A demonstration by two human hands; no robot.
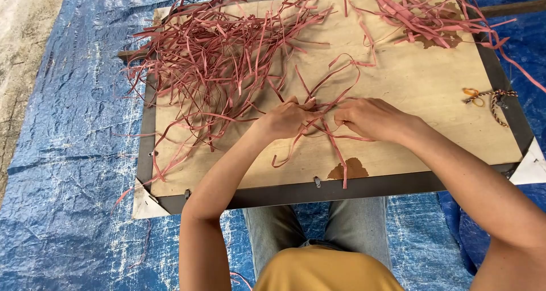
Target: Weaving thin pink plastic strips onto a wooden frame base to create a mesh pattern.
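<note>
Head view, near edge first: grey trouser knees and a mustard-yellow shirt hem, person sitting on a blue plastic tarp. Across the lap lies a flat plywood board with a dark frame, which is the working surface.

Both hands meet at the board's centre. Left hand and right hand sit close together, fingertips pinched on a few thin reddish-pink flat strips that cross between them and trail toward the near edge. Exact grip is hidden under the fingers; looks like a pinch on each side of the crossing.

Judgement: keep the strips flat, not twisted, hold tension even on both sides, and work close to the crossing so it doesn't slip.

Further out: a big tangled heap of the same reddish-pink strips covers the board's far left, just beyond the left hand. A smaller bundle of strips lies at the far right. Orange-handled scissors and a braided cord sit at the right edge, well apart from the hands.
</note>
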